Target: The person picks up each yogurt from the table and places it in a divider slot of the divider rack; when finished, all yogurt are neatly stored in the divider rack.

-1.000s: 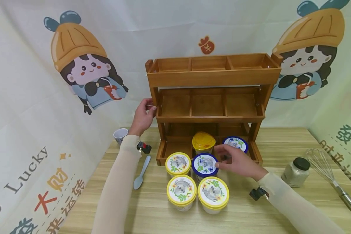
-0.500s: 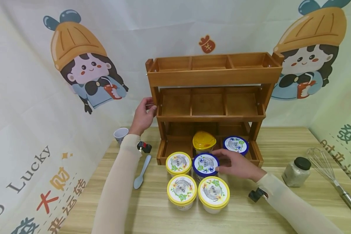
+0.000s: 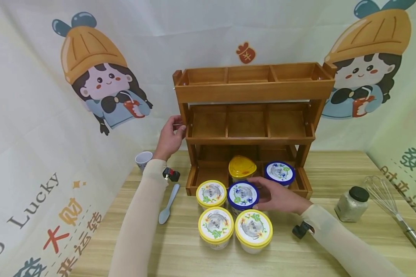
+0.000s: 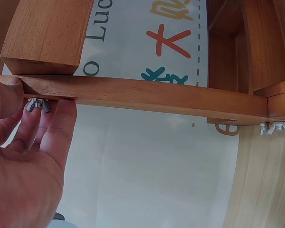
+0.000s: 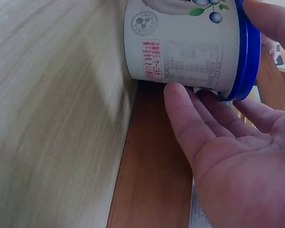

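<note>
My left hand (image 3: 170, 138) grips the left side post of a three-tier wooden shelf rack (image 3: 249, 93), its thumb on one face and fingers on the other beside a wing nut (image 4: 38, 104). A blue-lidded tub (image 3: 243, 195) with a blueberry print stands on the table at the rack's front. Around its right side my right hand (image 3: 280, 194) curls, thumb at the lid's rim and fingers along the far wall. Three yellow-lidded tubs (image 3: 211, 193) stand close about it. On the bottom tier sit a yellow triangular-lidded container (image 3: 242, 167) and another blue-lidded tub (image 3: 280, 172).
To the left lie a pale blue spoon (image 3: 168, 204) and a small patterned cup (image 3: 143, 158). A black-capped jar (image 3: 351, 204) and a wire whisk (image 3: 395, 215) are on the right. A printed cloth (image 3: 208, 34) hangs behind the rack.
My right hand has shifted slightly left and lower, its fingers closing in around the front blue-lidded tub. My left hand keeps its place on the rack.
</note>
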Demonstrator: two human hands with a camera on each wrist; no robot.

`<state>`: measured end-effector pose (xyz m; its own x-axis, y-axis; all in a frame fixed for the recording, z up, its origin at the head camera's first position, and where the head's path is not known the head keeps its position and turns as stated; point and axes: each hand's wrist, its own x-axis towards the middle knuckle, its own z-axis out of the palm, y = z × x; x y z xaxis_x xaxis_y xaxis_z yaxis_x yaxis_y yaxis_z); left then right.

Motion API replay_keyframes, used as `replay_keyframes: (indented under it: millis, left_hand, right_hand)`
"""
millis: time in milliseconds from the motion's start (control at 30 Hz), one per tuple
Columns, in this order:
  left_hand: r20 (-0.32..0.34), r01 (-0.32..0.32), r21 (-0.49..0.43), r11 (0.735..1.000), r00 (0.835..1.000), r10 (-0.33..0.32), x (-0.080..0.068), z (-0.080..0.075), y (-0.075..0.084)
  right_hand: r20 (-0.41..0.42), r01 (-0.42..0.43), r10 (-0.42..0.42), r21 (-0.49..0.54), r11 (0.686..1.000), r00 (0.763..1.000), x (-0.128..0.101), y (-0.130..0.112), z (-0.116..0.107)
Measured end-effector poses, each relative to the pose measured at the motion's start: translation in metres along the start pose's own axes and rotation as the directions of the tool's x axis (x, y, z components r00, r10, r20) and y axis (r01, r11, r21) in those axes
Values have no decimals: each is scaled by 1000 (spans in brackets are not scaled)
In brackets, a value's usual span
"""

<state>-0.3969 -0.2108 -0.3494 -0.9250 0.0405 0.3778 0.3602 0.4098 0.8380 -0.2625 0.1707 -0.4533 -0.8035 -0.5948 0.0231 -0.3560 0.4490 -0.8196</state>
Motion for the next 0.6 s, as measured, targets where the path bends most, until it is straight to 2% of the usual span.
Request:
replay_keyframes:
  millis: [233, 333, 600]
  left_hand:
    - [-1, -4, -4, 1000, 1000, 4, 0, 0, -1]
    - [1, 2, -6, 1000, 1000, -2, 0, 0, -2]
    - [9, 14, 18, 1000, 1000, -14, 0, -1, -3]
  right_hand:
    - [-23, -45, 44, -72, 996, 999, 6, 0, 3]
    - [-30, -37, 35, -92, 995, 999, 7, 0, 4]
    - [-69, -50, 44, -82, 995, 997, 3, -3, 3]
